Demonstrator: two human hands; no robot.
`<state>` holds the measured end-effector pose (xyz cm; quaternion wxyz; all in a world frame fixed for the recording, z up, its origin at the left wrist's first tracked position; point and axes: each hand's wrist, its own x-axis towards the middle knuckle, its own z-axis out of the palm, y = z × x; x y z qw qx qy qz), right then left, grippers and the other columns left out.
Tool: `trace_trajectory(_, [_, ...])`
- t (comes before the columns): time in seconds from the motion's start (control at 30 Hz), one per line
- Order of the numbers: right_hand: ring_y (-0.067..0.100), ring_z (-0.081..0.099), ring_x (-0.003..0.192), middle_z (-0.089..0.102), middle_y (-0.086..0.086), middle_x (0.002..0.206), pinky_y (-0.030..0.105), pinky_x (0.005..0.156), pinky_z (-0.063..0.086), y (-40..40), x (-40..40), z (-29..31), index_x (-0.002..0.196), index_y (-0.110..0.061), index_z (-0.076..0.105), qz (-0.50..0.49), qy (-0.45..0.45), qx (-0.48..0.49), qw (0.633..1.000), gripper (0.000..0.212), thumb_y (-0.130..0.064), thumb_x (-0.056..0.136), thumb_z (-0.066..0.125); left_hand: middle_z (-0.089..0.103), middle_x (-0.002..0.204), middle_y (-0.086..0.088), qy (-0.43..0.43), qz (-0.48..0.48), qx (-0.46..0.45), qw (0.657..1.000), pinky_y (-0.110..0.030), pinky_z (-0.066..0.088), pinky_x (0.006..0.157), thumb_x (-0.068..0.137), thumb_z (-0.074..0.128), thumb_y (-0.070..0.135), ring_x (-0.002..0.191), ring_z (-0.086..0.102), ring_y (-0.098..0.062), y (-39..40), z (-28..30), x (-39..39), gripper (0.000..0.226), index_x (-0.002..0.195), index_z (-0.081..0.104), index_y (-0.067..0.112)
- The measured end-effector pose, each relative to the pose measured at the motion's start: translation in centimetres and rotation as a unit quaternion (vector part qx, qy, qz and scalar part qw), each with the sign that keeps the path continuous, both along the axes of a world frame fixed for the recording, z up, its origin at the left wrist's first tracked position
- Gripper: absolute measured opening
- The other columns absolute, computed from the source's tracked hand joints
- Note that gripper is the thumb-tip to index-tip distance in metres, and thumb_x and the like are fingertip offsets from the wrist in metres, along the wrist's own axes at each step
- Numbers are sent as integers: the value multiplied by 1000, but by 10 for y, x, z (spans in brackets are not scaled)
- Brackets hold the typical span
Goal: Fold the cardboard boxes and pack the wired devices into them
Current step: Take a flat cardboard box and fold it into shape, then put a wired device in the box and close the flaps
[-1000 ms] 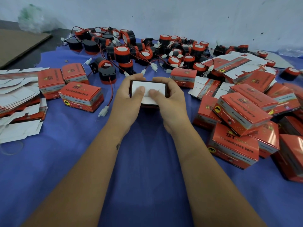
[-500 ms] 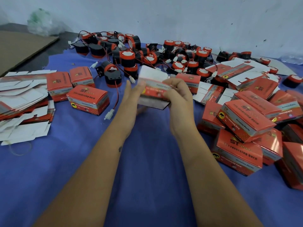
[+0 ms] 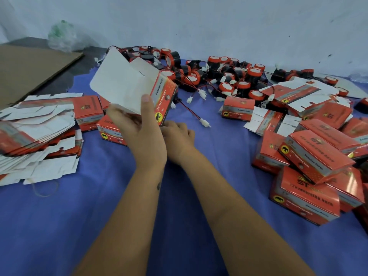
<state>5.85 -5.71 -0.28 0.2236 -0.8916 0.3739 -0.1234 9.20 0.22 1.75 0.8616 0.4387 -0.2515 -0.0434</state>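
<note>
Left hand: the left hand (image 3: 142, 128) gripped a box (image 3: 137, 88) from below, thumb pressed flat on its white flap; the box was lifted off the surface, tilted, its white flaps open toward 11 o'clock
Right hand: the right hand (image 3: 178, 136) lay low just at 4 o'clock of the box, fingers curled at its lower corner; whether it pinched the box or only touched it could not be told
Wired devices: a heap of wired devices (image 3: 229, 76), black and red, lay at 1 o'clock along the wall, white connectors trailing toward the middle
Flat blanks: unfolded flat blanks (image 3: 37, 132) were stacked at 9 o'clock
Closed boxes: closed boxes (image 3: 310, 162) were piled at 3 o'clock; a few more stood behind the left hand
Surface: a blue-covered surface (image 3: 99, 216); a brown cardboard sheet (image 3: 29, 66) lay at 10 o'clock
</note>
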Motion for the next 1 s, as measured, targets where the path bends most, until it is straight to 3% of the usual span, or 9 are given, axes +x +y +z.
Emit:
trace_trajectory(0.1, [18, 49, 96, 60, -4, 99, 35, 79, 34, 2, -3, -1, 92, -21, 71, -33, -56, -21, 998, 23, -13, 92, 49, 57, 113, 13, 9, -4, 2, 1000, -18, 49, 86, 97, 53, 21, 101, 61, 8, -1, 1, 1, 18, 106, 41, 31])
trace_trajectory(0.2, [18, 58, 82, 71, 1, 88, 34, 74, 50, -8, -35, 14, 79, -20, 72, -123, -148, 70, 979, 35, 3, 83, 47, 57, 115, 12, 22, -26, 1, 999, -15, 48, 85, 98, 52, 21, 100, 61, 9, -2, 2, -1, 17, 108, 41, 30])
trace_trajectory(0.33, [33, 51, 65, 64, 18, 76, 38, 56, 40, -27, -90, 39, 73, 0, 65, -234, -185, 6, 955, 20, 3, 74, 45, 53, 118, 20, 35, -46, 26, 998, -6, 46, 82, 96, 47, 34, 101, 58, 17, -6, -1, -3, 16, 111, 40, 36])
trace_trajectory(0.43, [34, 54, 70, 65, 14, 80, 42, 59, 43, -28, -104, 51, 79, -9, 60, -263, -236, 2, 936, 24, 0, 74, 39, 56, 118, 17, 51, -77, 83, 992, -3, 45, 76, 98, 46, 37, 95, 59, 17, -16, -7, -4, 27, 122, 40, 27])
trace_trajectory(0.53, [28, 59, 72, 65, 1, 82, 45, 65, 48, -27, -104, 55, 90, -21, 58, -248, -286, 41, 925, 20, -11, 83, 43, 63, 119, 4, 110, -145, 147, 972, -20, 52, 87, 93, 48, 49, 103, 64, 0, -24, -12, -6, 46, 129, 43, 21])
trace_trajectory(0.63, [6, 44, 48, 58, -10, 75, 30, 51, 37, -25, -98, 47, 98, -27, 62, -191, -263, 36, 945, 24, -13, 92, 44, 67, 122, -2, 152, -182, 177, 955, -40, 52, 99, 82, 48, 59, 110, 66, -16, -25, -9, -7, 67, 136, 45, 19])
trace_trajectory(0.73, [7, 33, 41, 60, 2, 76, 24, 45, 30, -21, -94, 34, 111, -31, 65, -130, -270, 47, 953, 39, -5, 97, 40, 68, 121, -2, 190, -173, 176, 950, -42, 52, 101, 95, 45, 58, 108, 67, -15, -25, -9, -1, 59, 140, 45, 20])
trace_trajectory(0.83, [4, 39, 56, 57, 10, 90, 13, 56, 34, -15, -94, 23, 131, -28, 60, -51, -278, 11, 959, 48, 2, 97, 43, 68, 121, -4, 214, -170, 178, 945, -42, 52, 101, 99, 40, 58, 109, 67, -17, -25, -9, 5, 55, 139, 49, 21])
trace_trajectory(1.0, [9, 37, 58, 51, 13, 95, 10, 64, 36, -8, -92, 17, 128, -26, 63, 24, -250, -74, 965, 43, -4, 91, 60, 63, 125, -4, 163, -141, 229, 949, -31, 52, 90, 100, 38, 55, 113, 62, -17, -23, -8, 1, 55, 139, 43, 17])
